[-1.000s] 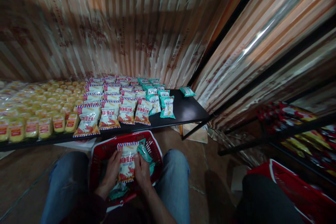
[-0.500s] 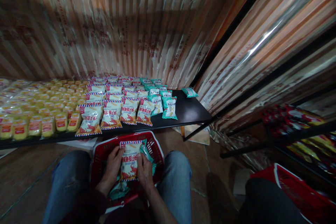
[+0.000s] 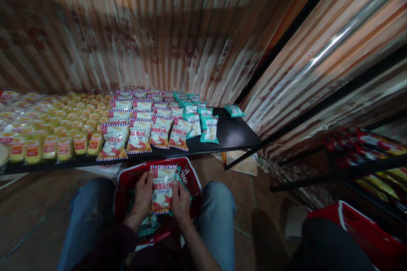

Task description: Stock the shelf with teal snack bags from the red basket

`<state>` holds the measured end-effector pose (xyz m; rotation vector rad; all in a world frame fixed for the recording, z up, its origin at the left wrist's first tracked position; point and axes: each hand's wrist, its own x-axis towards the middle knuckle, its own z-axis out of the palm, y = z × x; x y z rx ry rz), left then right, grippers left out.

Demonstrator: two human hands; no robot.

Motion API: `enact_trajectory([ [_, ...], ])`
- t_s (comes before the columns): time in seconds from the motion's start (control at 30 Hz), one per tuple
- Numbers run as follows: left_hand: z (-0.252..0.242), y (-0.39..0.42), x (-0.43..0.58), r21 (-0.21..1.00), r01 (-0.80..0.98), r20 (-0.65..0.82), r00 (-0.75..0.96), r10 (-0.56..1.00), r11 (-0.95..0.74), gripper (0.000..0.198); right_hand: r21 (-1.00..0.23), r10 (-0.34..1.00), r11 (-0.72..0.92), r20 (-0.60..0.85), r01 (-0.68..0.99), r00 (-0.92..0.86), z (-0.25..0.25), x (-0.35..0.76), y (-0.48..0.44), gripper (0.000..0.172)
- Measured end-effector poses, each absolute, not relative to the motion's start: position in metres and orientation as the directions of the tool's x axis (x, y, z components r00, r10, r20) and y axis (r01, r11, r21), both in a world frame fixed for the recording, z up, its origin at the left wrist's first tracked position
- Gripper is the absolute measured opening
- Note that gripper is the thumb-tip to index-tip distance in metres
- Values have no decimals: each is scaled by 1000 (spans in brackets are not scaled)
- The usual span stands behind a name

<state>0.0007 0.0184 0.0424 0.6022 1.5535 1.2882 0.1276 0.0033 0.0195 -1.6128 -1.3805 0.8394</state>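
Observation:
Between my two hands is a white snack bag (image 3: 163, 188) with red lettering and striped ends, its printed front facing me. My left hand (image 3: 143, 193) grips its left edge, and my right hand (image 3: 180, 202) grips the right edge. The bag is held above a red plastic basket (image 3: 122, 184) that sits between my knees. Green snack bags (image 3: 149, 225) lie inside the basket, partly hidden by my hands and the held bag. Matching white snack bags (image 3: 139, 135) stand in rows on the black shelf (image 3: 237, 132) in front of me.
Green-and-white snack bags (image 3: 210, 129) stand right of the white rows, and one green bag (image 3: 234, 110) lies apart near the shelf's back corner. Yellow packaged cakes (image 3: 33, 150) fill the left. Another red basket (image 3: 365, 228) is at lower right, beside a dark-clothed knee (image 3: 330, 241).
The view has shifted slightly, so the shelf and its goods appear a little further right. Both hands still hold the snack bag, which sits slightly higher in the picture.

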Motion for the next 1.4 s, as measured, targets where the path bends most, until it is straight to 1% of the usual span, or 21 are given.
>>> enact_trajectory([
  [0.07, 45, 21, -1, 938, -193, -344, -384, 857, 289, 52, -887, 981, -41, 52, 460, 186, 22, 130, 7, 51],
  [0.13, 49, 21, -2, 928, -232, -361, -364, 859, 292, 54, -877, 976, -54, 55, 478, 212, 24, 133, 11, 53],
  [0.23, 53, 13, -2, 900, -273, -409, -251, 877, 341, 54, -859, 967, -96, 38, 503, 250, 27, 138, 14, 53],
  [0.3, 52, 5, 0, 892, -272, -413, -169, 895, 360, 52, -851, 964, -115, 28, 513, 263, 29, 141, 15, 53],
  [0.37, 48, -2, 2, 890, -280, -411, -147, 900, 360, 52, -858, 968, -123, 7, 498, 250, 30, 143, 13, 52],
  [0.43, 43, -6, 2, 890, -275, -418, -175, 891, 363, 52, -898, 978, -128, -42, 422, 206, 31, 143, 12, 50],
  [0.53, 34, -7, 0, 892, -262, -425, -206, 881, 369, 51, -972, 985, -157, -140, 178, 104, 30, 142, 11, 49],
  [0.6, 28, -6, -2, 895, -255, -420, -206, 884, 366, 48, -981, 980, -190, -189, 24, 57, 28, 141, 10, 49],
  [0.67, 21, -3, -2, 909, -221, -403, -250, 880, 354, 44, -972, 972, -226, -230, -69, 45, 24, 139, 9, 49],
  [0.73, 15, -1, -2, 924, -174, -380, -338, 861, 340, 41, -965, 967, -243, -249, -103, 48, 20, 136, 5, 51],
  [0.83, 10, 1, -1, 938, -121, -343, -434, 833, 324, 36, -980, 978, -196, -198, -41, 62, 18, 133, -2, 47],
  [0.9, 10, 0, -1, 943, -106, -331, -426, 842, 317, 30, -990, 989, -137, -134, 36, 67, 19, 132, -6, 43],
  [0.97, 10, -3, -2, 921, -184, -388, -372, 843, 343, 30, -990, 996, -62, -55, 125, 63, 22, 132, -9, 40],
  [1.03, 11, -8, -2, 850, -334, -505, -301, 809, 407, 39, -978, 999, 20, 30, 208, 44, 25, 134, -11, 36],
  [1.1, 12, -12, -1, 776, -445, -579, -224, 784, 446, 46, -961, 995, 96, 101, 260, 7, 26, 135, -13, 33],
  [1.23, 15, -15, 4, 730, -542, -560, -124, 819, 417, 55, -942, 989, 150, 141, 299, -52, 25, 132, -17, 32],
  [1.3, 16, -15, 6, 686, -588, -579, -84, 811, 429, 61, -933, 985, 173, 162, 314, -61, 23, 131, -17, 31],
  [1.4, 16, -14, 5, 590, -635, -659, -21, 752, 499, 60, -913, 978, 184, 205, 363, 21, 16, 133, -16, 30],
])
